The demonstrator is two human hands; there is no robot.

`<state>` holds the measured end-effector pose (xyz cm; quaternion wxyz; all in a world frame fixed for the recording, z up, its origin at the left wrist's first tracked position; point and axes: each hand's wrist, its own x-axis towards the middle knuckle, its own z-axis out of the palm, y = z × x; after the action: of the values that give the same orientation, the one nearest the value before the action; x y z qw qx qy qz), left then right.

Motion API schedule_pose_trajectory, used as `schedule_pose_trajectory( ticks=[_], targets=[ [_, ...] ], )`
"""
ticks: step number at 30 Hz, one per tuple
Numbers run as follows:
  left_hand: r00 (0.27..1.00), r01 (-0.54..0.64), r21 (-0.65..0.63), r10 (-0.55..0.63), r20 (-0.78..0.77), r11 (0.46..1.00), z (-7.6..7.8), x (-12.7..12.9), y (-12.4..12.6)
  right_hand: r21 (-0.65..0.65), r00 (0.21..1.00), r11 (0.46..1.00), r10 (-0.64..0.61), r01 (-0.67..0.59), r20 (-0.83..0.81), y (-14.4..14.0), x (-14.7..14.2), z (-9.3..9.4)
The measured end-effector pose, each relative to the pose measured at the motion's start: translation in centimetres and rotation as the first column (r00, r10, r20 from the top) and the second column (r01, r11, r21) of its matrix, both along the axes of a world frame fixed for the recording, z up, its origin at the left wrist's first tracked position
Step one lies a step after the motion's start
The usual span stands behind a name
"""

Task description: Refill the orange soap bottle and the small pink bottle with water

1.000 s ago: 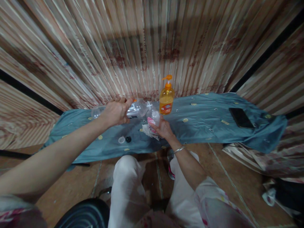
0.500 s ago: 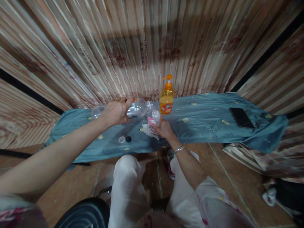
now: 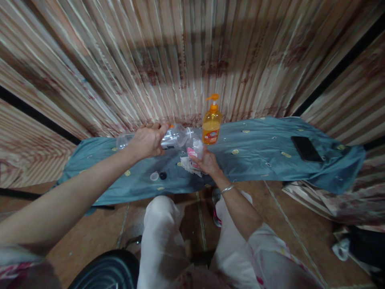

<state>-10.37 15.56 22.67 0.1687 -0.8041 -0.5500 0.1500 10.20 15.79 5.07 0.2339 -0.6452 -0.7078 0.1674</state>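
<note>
My left hand (image 3: 148, 141) is wrapped round a large clear plastic bottle (image 3: 179, 135), tipped on its side with its neck to the right. That neck meets the mouth of a smaller clear bottle (image 3: 195, 145) with a pink label, which my right hand (image 3: 207, 159) grips. Crumpled white tissue (image 3: 190, 166) lies under the smaller bottle. On the cloth below my left hand are a clear round cap (image 3: 154, 176) and a black cap (image 3: 163, 176). Whether liquid passes between the bottles I cannot make out.
An orange pump bottle (image 3: 211, 125) stands behind my right hand. A black phone (image 3: 306, 149) lies at the right of the blue-green cloth (image 3: 255, 156) covering the narrow table. Striped curtains (image 3: 192, 60) hang close behind. A black round stool (image 3: 106, 273) is at the lower left.
</note>
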Motion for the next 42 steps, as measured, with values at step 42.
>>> schedule_pose_trajectory(
  ticks=[42],
  targets=[
    [1.000,-0.014,-0.017,0.014,0.026,1.000,0.29,0.41,-0.19,0.000,0.999,1.000,-0.005,0.005,-0.047,0.15,0.03,-0.21]
  ],
)
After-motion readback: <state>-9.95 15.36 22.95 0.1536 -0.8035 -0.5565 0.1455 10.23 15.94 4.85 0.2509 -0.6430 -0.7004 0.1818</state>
